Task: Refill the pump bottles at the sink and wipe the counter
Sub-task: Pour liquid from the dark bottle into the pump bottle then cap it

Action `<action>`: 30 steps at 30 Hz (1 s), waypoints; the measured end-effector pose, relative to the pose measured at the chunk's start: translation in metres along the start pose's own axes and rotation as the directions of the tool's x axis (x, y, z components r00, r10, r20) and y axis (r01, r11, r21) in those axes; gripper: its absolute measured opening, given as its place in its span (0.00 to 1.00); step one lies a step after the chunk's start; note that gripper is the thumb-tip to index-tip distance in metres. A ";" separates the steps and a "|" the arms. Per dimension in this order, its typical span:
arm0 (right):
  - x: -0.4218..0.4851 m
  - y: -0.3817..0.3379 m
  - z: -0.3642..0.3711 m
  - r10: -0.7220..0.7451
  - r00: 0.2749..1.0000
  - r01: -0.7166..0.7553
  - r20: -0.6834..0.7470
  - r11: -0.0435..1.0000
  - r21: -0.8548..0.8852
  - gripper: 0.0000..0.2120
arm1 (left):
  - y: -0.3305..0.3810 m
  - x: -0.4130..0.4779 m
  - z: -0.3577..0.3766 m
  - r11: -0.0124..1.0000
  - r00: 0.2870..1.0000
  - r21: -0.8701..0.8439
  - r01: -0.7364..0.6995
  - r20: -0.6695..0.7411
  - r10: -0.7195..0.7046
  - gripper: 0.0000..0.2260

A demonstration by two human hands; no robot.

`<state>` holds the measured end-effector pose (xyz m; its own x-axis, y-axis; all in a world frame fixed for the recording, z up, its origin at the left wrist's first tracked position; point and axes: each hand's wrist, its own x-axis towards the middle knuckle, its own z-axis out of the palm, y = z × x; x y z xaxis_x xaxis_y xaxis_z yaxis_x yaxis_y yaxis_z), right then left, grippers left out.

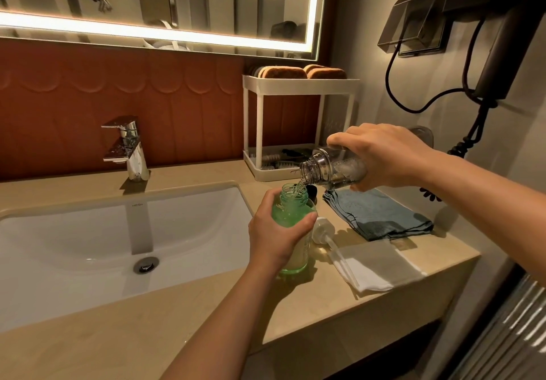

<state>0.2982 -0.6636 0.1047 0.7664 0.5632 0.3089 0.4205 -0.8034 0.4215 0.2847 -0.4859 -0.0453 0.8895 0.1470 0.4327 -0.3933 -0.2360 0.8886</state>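
A green pump bottle (291,206) with its top off stands upright on the beige counter (183,317), right of the sink. My left hand (276,235) grips its body. My right hand (384,158) holds a clear bottle (328,168) tilted on its side, mouth just above the green bottle's neck, and a thin clear stream runs into it. The white pump head (322,229) lies on the counter beside the green bottle. A folded blue cloth (375,212) and a white cloth (381,264) lie to the right.
A white sink (88,240) with a chrome tap (130,146) fills the left. A white two-tier rack (298,84) holding sponges and brushes stands at the back. A small dark cap (311,191) sits behind the green bottle. A wall hairdryer with a black cord (478,54) hangs at right.
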 end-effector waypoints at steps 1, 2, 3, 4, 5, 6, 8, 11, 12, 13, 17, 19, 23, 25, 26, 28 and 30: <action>0.000 0.000 0.000 -0.001 1.000 0.001 0.001 1.000 -0.005 0.39 | 0.001 0.000 0.000 1.000 1.000 0.000 -0.001 -0.001 0.001 0.26; 0.001 0.000 0.000 -0.001 1.000 0.001 0.000 1.000 -0.011 0.39 | 0.001 0.000 0.000 1.000 1.000 0.000 -0.002 -0.003 0.002 0.26; 0.001 0.000 -0.001 -0.001 1.000 0.001 -0.001 1.000 -0.017 0.39 | 0.002 -0.001 0.000 1.000 1.000 -0.003 -0.002 -0.005 0.002 0.26; 0.001 -0.001 -0.001 -0.003 1.000 0.003 -0.002 1.000 -0.021 0.39 | 0.002 -0.001 0.000 1.000 1.000 -0.005 0.000 -0.007 0.000 0.27; 0.001 -0.001 -0.002 -0.006 1.000 0.006 -0.005 1.000 -0.024 0.39 | 0.001 -0.001 0.000 1.000 1.000 -0.006 0.001 -0.008 -0.001 0.27; 0.002 -0.001 -0.002 -0.011 1.000 0.010 -0.009 1.000 -0.025 0.39 | 0.001 -0.001 0.000 1.000 1.000 -0.007 0.001 -0.006 -0.001 0.28; 0.002 0.000 -0.002 -0.021 1.000 0.021 -0.016 0.999 -0.028 0.39 | 0.000 -0.001 0.001 1.000 1.000 -0.008 -0.001 -0.007 0.001 0.29; 0.003 -0.001 -0.003 -0.031 0.999 0.030 -0.021 0.999 -0.041 0.38 | 0.001 -0.001 0.000 1.000 1.000 -0.005 0.000 -0.013 0.000 0.30; 0.003 -0.001 -0.003 -0.037 0.999 0.036 -0.026 0.998 -0.042 0.38 | 0.002 -0.001 0.000 1.000 1.000 -0.006 0.001 -0.012 -0.001 0.29; 0.003 -0.001 -0.003 -0.042 0.999 0.041 -0.031 0.998 -0.043 0.38 | 0.002 -0.001 0.000 1.000 1.000 -0.008 0.004 -0.009 -0.004 0.29; 0.004 -0.001 -0.003 -0.060 0.997 0.058 -0.041 0.997 -0.051 0.39 | 0.001 -0.001 0.000 1.000 1.000 -0.013 0.007 -0.004 -0.007 0.27; 0.004 0.000 -0.004 -0.065 0.997 0.063 -0.047 0.997 -0.053 0.39 | 0.001 0.000 0.000 1.000 1.000 -0.012 0.004 -0.007 -0.004 0.26; 0.005 0.000 -0.003 -0.077 0.995 0.073 -0.057 0.995 -0.067 0.39 | 0.000 0.000 0.000 1.000 1.000 -0.017 0.003 -0.008 -0.003 0.28; 0.006 0.001 -0.003 -0.085 0.994 0.081 -0.064 0.994 -0.069 0.39 | 0.000 0.000 0.001 1.000 1.000 -0.019 0.007 -0.012 -0.007 0.30; 0.006 0.001 -0.003 -0.087 0.994 0.082 -0.068 0.994 -0.072 0.39 | 0.000 -0.001 0.001 1.000 1.000 -0.018 0.006 -0.013 -0.006 0.30; 0.006 0.001 -0.004 -0.089 0.994 0.083 -0.070 0.993 -0.085 0.39 | 0.001 -0.001 0.001 1.000 1.000 -0.018 0.004 -0.014 -0.004 0.29; 0.007 0.001 -0.005 -0.094 0.993 0.087 -0.071 0.992 -0.096 0.39 | 0.000 0.000 0.001 1.000 1.000 -0.016 0.004 -0.012 -0.004 0.28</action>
<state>0.3014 -0.6591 0.1114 0.6872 0.6483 0.3280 0.4369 -0.7294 0.5264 0.2845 -0.4868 -0.0451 0.8880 0.1598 0.4312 -0.3939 -0.2197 0.8925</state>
